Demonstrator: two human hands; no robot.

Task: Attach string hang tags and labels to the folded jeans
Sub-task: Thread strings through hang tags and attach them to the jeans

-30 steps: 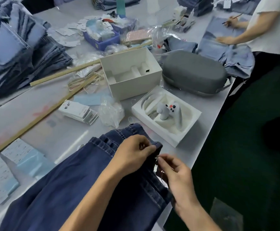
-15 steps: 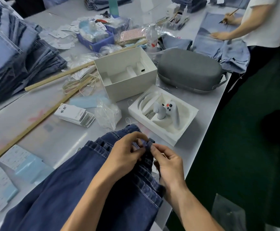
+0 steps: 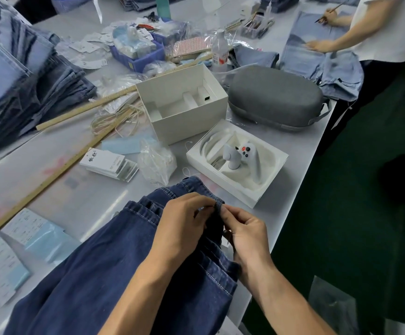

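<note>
Denim this dark and thick is heavy and limp, so I treat the jeans (image 3: 104, 269), lying at the near edge of the worktop (image 3: 95, 201), as cloth that sags wherever unsupported. My left hand (image 3: 182, 228) and right hand (image 3: 247, 235) both pinch the small belt loop (image 3: 219, 207) at the waistband, fingertips nearly touching. That stiff stitched loop is, I judge, the best hold; any string there is too thin to see.

Grey table (image 3: 80, 201), dark jeans (image 3: 95, 274), white box (image 3: 182, 105), grey case (image 3: 273, 97), tag stack (image 3: 109, 163), wooden rulers (image 3: 51, 175)
</note>
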